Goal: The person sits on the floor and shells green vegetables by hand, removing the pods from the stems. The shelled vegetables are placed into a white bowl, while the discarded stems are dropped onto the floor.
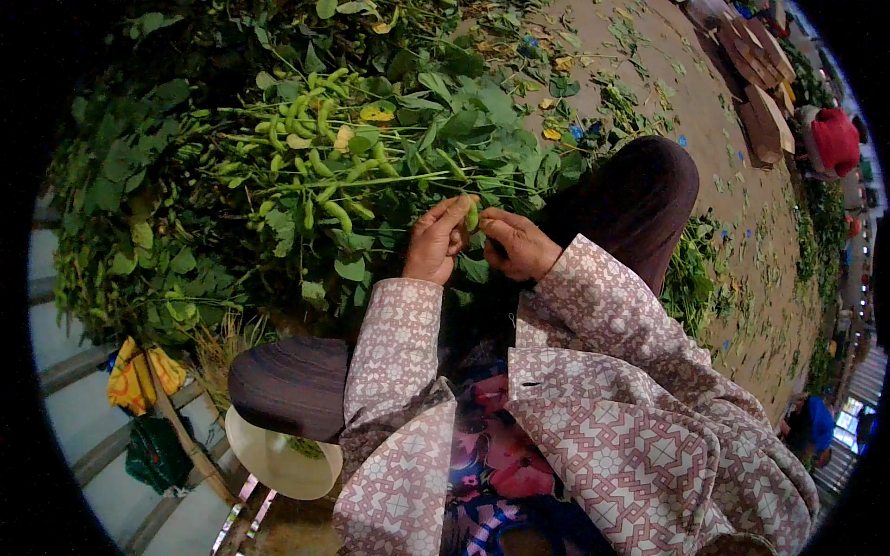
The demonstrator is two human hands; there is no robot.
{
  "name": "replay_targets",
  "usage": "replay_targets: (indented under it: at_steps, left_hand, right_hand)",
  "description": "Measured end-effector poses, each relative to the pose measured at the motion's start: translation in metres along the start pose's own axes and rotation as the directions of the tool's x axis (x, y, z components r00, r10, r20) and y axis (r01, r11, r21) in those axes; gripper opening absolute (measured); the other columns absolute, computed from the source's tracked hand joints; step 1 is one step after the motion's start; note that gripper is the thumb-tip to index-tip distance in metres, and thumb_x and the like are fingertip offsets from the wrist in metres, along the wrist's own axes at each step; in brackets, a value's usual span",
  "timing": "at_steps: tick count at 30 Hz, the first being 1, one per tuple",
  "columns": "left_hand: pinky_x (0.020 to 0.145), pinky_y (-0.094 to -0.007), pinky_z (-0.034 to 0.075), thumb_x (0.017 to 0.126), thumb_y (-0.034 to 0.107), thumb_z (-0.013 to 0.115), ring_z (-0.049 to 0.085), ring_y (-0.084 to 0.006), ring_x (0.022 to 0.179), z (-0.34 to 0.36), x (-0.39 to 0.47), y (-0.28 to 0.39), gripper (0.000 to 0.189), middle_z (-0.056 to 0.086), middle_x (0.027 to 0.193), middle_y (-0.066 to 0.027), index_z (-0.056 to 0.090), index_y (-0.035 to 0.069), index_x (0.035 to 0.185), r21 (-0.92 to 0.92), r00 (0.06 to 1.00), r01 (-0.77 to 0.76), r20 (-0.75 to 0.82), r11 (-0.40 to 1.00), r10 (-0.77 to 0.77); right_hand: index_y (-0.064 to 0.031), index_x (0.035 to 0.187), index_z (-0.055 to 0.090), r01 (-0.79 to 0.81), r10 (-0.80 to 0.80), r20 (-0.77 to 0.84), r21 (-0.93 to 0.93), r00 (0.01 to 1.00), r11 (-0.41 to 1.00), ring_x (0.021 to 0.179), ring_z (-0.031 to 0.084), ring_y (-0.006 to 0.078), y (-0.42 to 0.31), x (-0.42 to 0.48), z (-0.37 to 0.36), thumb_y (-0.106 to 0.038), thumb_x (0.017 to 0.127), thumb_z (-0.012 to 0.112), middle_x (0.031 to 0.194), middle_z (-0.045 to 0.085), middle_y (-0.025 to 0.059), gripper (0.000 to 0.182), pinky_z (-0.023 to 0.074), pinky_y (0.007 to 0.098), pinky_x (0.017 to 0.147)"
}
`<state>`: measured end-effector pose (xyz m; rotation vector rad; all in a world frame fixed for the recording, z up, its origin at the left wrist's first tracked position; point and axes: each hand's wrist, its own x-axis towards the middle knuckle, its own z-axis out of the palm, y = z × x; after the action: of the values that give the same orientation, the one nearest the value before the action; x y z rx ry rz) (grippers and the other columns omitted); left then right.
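Observation:
A green soybean pod stands upright between my two hands, above my lap. The fingertips of my left hand pinch its upper end. My right hand has its thumb and fingers bent at the pod's right side; whether they grip it is hard to tell. Just beyond my hands lies a leafy soybean stalk with plump green pods along it, pointing left. It rests on a large heap of cut soybean plants.
A white bucket with some green matter inside stands below my left knee. Yellow cloth hangs by a wooden stick at the left. Leaves litter the brown floor. Wooden pieces and a person in red are at the upper right.

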<state>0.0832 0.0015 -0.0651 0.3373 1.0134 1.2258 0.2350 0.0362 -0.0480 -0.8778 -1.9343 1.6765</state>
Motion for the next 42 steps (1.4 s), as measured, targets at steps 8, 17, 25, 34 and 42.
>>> replay_targets:
  at_steps: [8,17,25,34,42]
  left_hand:
    - [0.038,-0.0137,0.022,0.084,0.025,0.057,0.033,0.0009,0.046,0.003,0.0,-0.002,0.021,0.052,0.067,0.0074,0.062,0.007,0.093,-0.013,1.0,-0.006,-0.027,1.0,0.006]
    - [0.036,-0.0155,0.023,0.085,0.023,0.054,0.043,-0.0025,0.047,-0.003,0.002,-0.001,0.017,0.053,0.063,0.0036,0.059,0.007,0.085,-0.313,0.98,0.194,0.112,0.93,-0.167]
    - [0.038,-0.0147,0.027,0.082,0.023,0.058,0.043,-0.0007,0.049,-0.001,-0.002,-0.006,0.012,0.052,0.067,0.0067,0.054,0.012,0.084,0.035,0.995,0.013,0.097,0.999,-0.017]
    - [0.043,-0.0155,0.032,0.083,0.02,0.056,0.045,-0.0018,0.059,0.001,-0.008,0.0,0.022,0.056,0.08,0.0021,0.055,0.004,0.1,-0.127,0.986,0.035,0.167,0.991,-0.013]
    - [0.042,-0.0175,0.034,0.083,0.02,0.048,0.048,-0.0044,0.06,-0.008,-0.002,-0.006,0.03,0.058,0.084,-0.0005,0.055,0.001,0.105,-0.234,0.986,0.048,0.168,0.971,-0.008]
  right_hand:
    - [-0.0159,0.094,0.045,0.124,-0.124,0.02,-0.011,0.992,0.992,0.035,0.028,0.0064,-0.005,-0.001,-0.002,-0.026,0.088,0.039,0.057,0.043,0.0009,0.014,0.019,0.0207,0.031]
    - [-0.0147,0.092,0.046,-0.641,0.559,0.355,0.601,0.749,0.477,0.037,0.023,0.0042,-0.033,0.003,-0.006,-0.029,0.091,0.039,0.057,0.037,-0.0026,0.016,0.0168,0.0199,0.031]
    - [-0.0042,0.101,0.054,-0.481,0.515,0.06,0.461,0.855,0.745,0.067,0.045,0.0055,-0.045,0.0,0.006,-0.016,0.087,0.048,0.08,0.054,0.0001,0.019,0.0362,0.0197,0.056]
    - [-0.0094,0.094,0.053,-0.3,0.247,0.202,0.307,0.948,0.903,0.053,0.047,0.0097,-0.017,-0.001,-0.012,-0.02,0.088,0.045,0.069,0.05,0.0008,0.015,0.034,0.022,0.043]
    - [-0.0108,0.081,0.05,-0.482,0.466,0.149,0.427,0.872,0.765,0.038,0.038,0.0104,-0.021,0.003,-0.005,-0.027,0.087,0.044,0.055,0.039,-0.0008,0.019,0.0236,0.0239,0.031]
